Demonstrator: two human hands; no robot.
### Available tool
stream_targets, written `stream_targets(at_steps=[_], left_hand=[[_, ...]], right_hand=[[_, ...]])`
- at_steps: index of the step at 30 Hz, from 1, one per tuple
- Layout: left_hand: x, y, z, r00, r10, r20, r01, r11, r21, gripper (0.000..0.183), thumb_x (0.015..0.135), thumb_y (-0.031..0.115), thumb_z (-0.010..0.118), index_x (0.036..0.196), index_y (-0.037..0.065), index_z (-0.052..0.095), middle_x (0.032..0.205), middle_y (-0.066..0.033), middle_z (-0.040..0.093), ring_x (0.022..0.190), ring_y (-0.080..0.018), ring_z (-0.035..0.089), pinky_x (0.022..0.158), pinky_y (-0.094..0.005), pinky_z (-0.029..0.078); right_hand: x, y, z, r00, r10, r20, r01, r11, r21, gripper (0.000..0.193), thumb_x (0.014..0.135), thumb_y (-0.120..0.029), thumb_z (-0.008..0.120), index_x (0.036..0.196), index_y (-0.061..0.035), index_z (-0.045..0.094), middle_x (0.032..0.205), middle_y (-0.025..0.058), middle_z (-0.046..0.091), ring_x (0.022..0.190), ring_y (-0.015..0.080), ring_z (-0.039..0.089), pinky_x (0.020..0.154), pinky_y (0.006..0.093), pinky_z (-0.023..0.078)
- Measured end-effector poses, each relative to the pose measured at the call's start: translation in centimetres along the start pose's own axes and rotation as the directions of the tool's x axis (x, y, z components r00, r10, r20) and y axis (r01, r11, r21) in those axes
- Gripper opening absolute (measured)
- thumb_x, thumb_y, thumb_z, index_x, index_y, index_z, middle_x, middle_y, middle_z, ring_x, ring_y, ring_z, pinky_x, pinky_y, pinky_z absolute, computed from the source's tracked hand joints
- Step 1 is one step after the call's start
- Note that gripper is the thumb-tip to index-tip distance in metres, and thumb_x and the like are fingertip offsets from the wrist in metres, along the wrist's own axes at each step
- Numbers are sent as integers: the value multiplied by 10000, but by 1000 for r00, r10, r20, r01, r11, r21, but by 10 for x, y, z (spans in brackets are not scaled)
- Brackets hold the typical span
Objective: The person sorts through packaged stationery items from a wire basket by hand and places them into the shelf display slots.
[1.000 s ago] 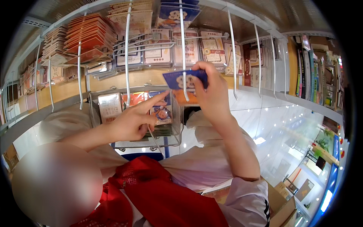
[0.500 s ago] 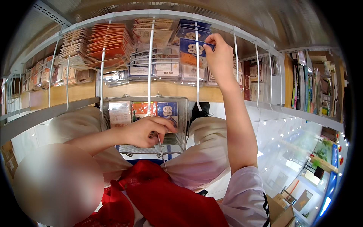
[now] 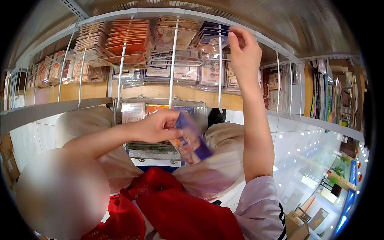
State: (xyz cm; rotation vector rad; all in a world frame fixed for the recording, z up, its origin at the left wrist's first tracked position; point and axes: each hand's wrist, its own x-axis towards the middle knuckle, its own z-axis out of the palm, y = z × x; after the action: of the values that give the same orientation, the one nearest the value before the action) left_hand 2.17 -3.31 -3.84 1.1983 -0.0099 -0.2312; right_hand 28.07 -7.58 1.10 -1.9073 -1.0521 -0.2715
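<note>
A flat blue-and-orange packet (image 3: 194, 140), smeared by motion, is pinched in my left hand (image 3: 154, 127). It slants down to the right over my knee, in front of the wire basket (image 3: 200, 108). Up at the rack, my right hand (image 3: 246, 50) has its fingers curled, thumb and fingertips at the upper right edge of the hanging blue packets (image 3: 214, 40). Exactly how those fingertips grip is partly hidden. Inside the basket, a pale packet (image 3: 133, 112), an orange one (image 3: 156, 109) and a blue one (image 3: 184, 109) show behind my left hand.
White wire hooks (image 3: 174, 68) stick out from the rack towards me. Orange packets (image 3: 128, 44), cream packets (image 3: 91, 42) and beige packets (image 3: 176, 36) hang left of the blue ones. Clear-sleeved packets (image 3: 158, 70) stand on the wooden shelf (image 3: 148, 93). Books (image 3: 320, 90) stand at the right.
My left hand has risen slightly, and the packet in it, edge-on before, now shows its face. My right hand has moved up, and the blue packet it pinched sits farther back.
</note>
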Motion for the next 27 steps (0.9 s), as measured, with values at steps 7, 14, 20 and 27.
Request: stream_targets(at_steps=[7,14,20,27], left_hand=[[-1,37,14,931,-120,-344,40,972,-232,263,914,151,497,1127,-1,474,983,-39,592,847,-56,554,730,-229,485],[2,25,16,879,-12,-476,-43,994,-105,268,914,158,498,1129,-2,485,970,-36,594,842,-64,565,745,-220,484],[6,3,13,917,-9,-398,16,1000,14,202,906,157,521,1038,5,525,838,-17,602,740,-21,545,613,-182,434],[5,4,24,933,-59,-355,177,934,310,85,856,77,557,827,-1,570,756,-12,586,628,-54,518,600,-214,439]], right_hand=[[-24,-50,-53,665,226,712,-632,677,376,322,905,-244,503,784,23,636,725,75,649,675,117,607,646,237,449],[-83,-52,-60,503,162,849,-682,678,274,188,851,-145,570,927,24,606,733,34,637,648,61,535,584,202,424],[-93,-34,-87,541,346,767,-759,594,267,144,813,-100,608,880,26,627,761,42,649,652,51,555,585,191,435],[-97,-16,-106,510,446,735,-727,680,92,153,803,-107,622,894,15,644,776,37,654,670,63,565,601,203,447]])
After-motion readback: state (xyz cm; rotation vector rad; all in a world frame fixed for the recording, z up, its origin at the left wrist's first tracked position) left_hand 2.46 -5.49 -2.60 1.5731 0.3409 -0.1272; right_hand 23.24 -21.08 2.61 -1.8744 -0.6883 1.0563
